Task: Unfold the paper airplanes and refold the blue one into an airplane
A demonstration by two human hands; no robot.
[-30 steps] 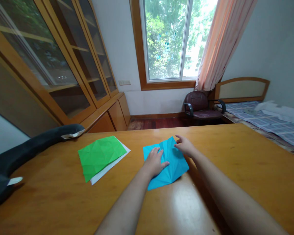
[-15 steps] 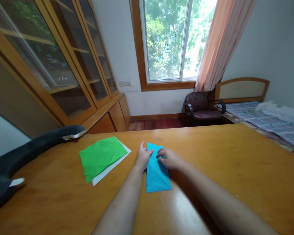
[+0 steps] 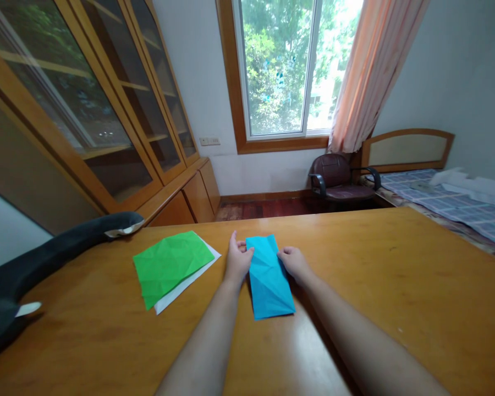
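A creased blue paper (image 3: 269, 280), folded into a long narrow rectangle, lies on the wooden table (image 3: 396, 286) in front of me. My left hand (image 3: 237, 259) rests against its left edge near the far end, thumb touching the paper and fingers curled on the table. On the opposite side, my right hand (image 3: 293, 262) presses the right edge with bent fingers. Neither hand lifts the paper; both hold it flat.
A crumpled green sheet (image 3: 170, 264) lies over a white sheet (image 3: 190, 279) to the left. A dark plush toy (image 3: 45, 256) stretches along the table's left edge. Beyond the table stand a glass-fronted cabinet (image 3: 107, 110), a chair (image 3: 338, 179) and a bed (image 3: 449, 198).
The blue sheet lay open a second ago and was folded in half into a narrow strip. Since then my right hand has slid from on top of it to its right edge.
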